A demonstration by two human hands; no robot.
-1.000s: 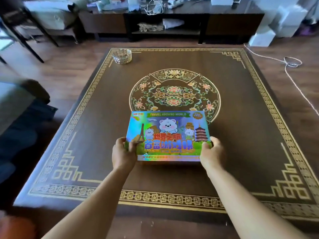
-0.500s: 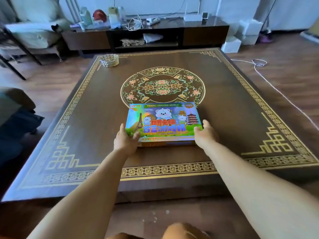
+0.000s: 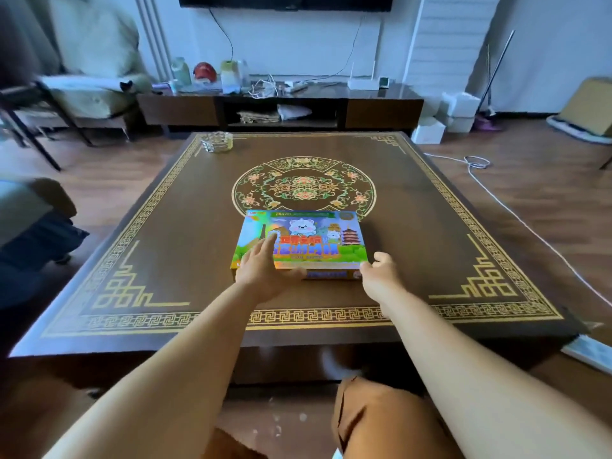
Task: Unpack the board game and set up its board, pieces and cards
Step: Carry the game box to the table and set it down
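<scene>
Since half a second ago the left hand [image 3: 265, 270] has slid off the box's left side and now lies flat and spread on the lid of the game box [image 3: 303, 241], while the right hand [image 3: 381, 271] sits loosely curled at the near right corner, gripping nothing that I can make out. As I judge it, the task has barely begun: the box rests closed on the counter [image 3: 165, 253], just near of the round floral medallion, with board, pieces and cards all yet to come out. Its contents are hidden under the lid, the left hand covers the near left corner, and motion blur smears the lid's print.
</scene>
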